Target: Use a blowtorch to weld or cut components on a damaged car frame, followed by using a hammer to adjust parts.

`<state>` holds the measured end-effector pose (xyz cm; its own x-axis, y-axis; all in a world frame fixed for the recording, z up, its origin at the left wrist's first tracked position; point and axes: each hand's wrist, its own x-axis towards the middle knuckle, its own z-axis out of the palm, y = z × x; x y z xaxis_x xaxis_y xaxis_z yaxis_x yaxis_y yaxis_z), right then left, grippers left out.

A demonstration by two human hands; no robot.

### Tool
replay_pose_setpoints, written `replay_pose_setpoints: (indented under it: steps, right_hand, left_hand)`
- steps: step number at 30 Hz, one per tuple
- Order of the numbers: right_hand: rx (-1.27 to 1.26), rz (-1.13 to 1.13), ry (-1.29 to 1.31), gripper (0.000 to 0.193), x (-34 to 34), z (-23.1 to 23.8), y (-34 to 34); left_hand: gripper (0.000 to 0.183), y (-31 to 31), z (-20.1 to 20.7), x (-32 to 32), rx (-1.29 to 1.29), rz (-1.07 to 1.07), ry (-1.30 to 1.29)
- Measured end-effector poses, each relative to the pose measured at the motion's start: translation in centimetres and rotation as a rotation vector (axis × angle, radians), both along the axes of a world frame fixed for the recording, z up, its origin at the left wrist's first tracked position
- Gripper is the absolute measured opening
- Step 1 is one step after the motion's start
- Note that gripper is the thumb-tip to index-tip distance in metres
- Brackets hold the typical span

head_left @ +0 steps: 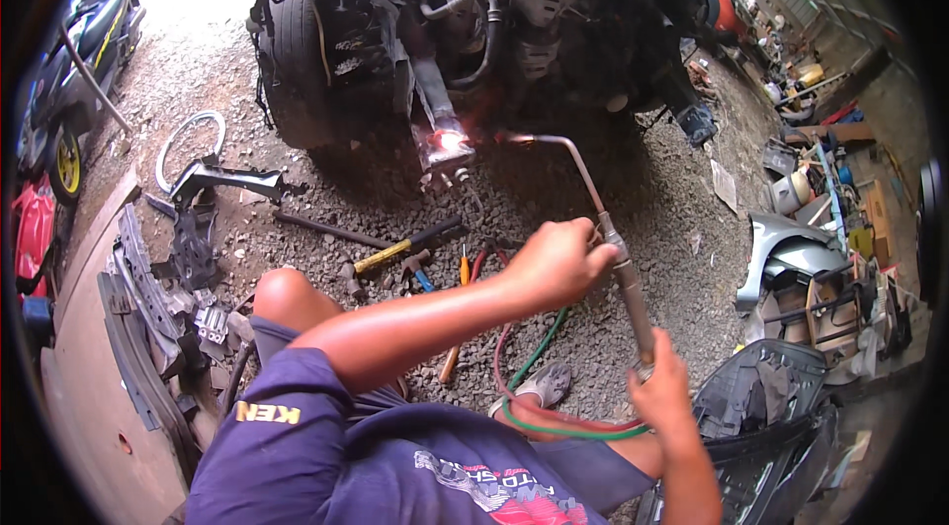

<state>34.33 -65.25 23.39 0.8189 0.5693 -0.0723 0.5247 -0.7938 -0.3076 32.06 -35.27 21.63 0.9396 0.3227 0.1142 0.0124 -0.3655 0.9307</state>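
A gas torch (634, 303) slants up in front of me, its thin bent tube ending in a small flame at the tip. My right hand (664, 385) is wrapped round the lower end of its handle. Higher up, my left hand (565, 263) closes its fingers at the valve part of the torch. The tip points left at a metal frame rail (431, 95) on the stripped vehicle, and the rail's end glows bright orange-white. A red hose (502, 357) and a green hose (542, 352) loop below the torch across my leg.
On the gravel lie a hammer with a yellow-black handle (400, 246), a blue-handled hammer (420, 271) and an orange screwdriver (465, 268). Bent metal parts (148, 278) are at the left. A silver fender (766, 253) and black plastic panels (761, 387) lie at the right.
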Motion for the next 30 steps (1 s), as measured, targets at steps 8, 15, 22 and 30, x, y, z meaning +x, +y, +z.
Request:
replay_pose_setpoints:
  steps: [8, 15, 22, 30]
  right_hand:
    - [-0.178, 0.022, 0.190, 0.088, 15.6, -4.3, -6.4]
    - [-0.103, -0.009, 0.437, 0.055, 25.4, -24.4, -8.2]
    - [-0.560, -0.507, -0.286, 0.036, 25.4, -40.3, -13.2]
    - [-0.085, 0.283, 0.390, 0.072, 4.0, -45.9, 13.9]
  left_hand:
    - [0.021, 12.4, 5.9, -12.0, 0.411, 0.131, -0.350]
    - [0.032, 23.4, 2.6, -21.9, 0.709, 0.851, -0.196]
    - [0.036, 24.7, -10.3, -20.6, 0.765, 1.124, 0.010]
    - [0.036, 26.7, -14.2, -19.0, 0.835, 1.100, 0.147]
